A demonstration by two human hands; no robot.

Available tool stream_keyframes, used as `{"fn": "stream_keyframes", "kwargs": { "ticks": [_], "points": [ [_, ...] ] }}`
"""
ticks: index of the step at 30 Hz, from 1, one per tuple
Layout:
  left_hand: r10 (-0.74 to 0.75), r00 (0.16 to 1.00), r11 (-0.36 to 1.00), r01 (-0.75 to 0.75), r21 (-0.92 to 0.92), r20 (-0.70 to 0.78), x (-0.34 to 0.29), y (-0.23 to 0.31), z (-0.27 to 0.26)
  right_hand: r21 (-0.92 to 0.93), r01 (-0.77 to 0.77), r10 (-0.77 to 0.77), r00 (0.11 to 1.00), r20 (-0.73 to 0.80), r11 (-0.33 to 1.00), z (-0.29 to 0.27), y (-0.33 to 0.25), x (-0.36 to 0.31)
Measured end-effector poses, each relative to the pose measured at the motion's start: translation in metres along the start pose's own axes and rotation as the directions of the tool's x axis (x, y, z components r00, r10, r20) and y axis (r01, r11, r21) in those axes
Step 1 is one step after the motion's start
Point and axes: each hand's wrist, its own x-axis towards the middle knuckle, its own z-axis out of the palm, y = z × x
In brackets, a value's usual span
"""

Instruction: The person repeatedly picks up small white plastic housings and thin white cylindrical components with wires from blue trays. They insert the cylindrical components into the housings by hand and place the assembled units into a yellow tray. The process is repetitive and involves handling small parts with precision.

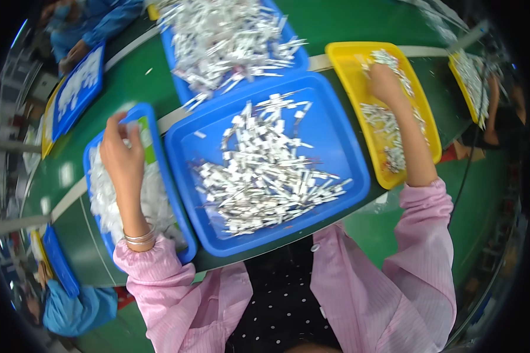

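Observation:
My left hand (122,154) hovers over a narrow blue tray (169,188) full of clear plastic bags (103,200). Its fingers are bent, with a gap between them and the thumb, and no held thing shows. On the right, my right hand (387,87) reaches down into a yellow tray (348,73) of small white pieces (378,117). Those fingers are closed and point into the pieces; what they grip is hidden. Between my arms, a large blue tray (338,135) holds a loose heap of thin white stick-like pieces with tabs (265,170).
Behind the large tray, another blue tray (182,88) is heaped with bagged white sticks (229,41). More trays stand at the far left (79,88) and far right (470,88). People in blue sleeves (109,23) work nearby. The tabletop (312,23) is green.

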Motion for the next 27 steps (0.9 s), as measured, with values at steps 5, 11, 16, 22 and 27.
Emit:
{"fn": "stream_keyframes", "kwargs": {
  "ticks": [5,11,16,22,27],
  "points": [
    [-0.264,0.882,0.487,0.471,-0.736,0.390,-0.016,0.041,-0.018,0.139,-0.084,0.073,0.994,0.078,0.987,-0.018,0.010,0.002],
    [-0.156,0.803,0.079,0.591,-0.803,0.576,-0.032,0.037,0.000,0.823,0.015,0.135,0.985,-0.111,0.568,-0.089,-0.039,-0.027],
    [-0.059,0.801,0.128,0.598,-0.791,0.595,-0.050,0.044,0.006,0.992,0.104,-0.026,0.994,-0.103,0.071,-0.115,-0.171,-0.083],
    [-0.017,0.842,0.130,0.537,-0.834,0.540,-0.057,0.060,0.005,0.959,0.017,-0.283,0.954,-0.100,-0.282,-0.099,-0.249,-0.104],
    [0.053,0.819,-0.006,0.572,-0.820,0.571,-0.055,0.051,0.003,0.976,0.117,-0.249,0.955,-0.161,-0.182,-0.093,-0.250,-0.102]
  ]
}}
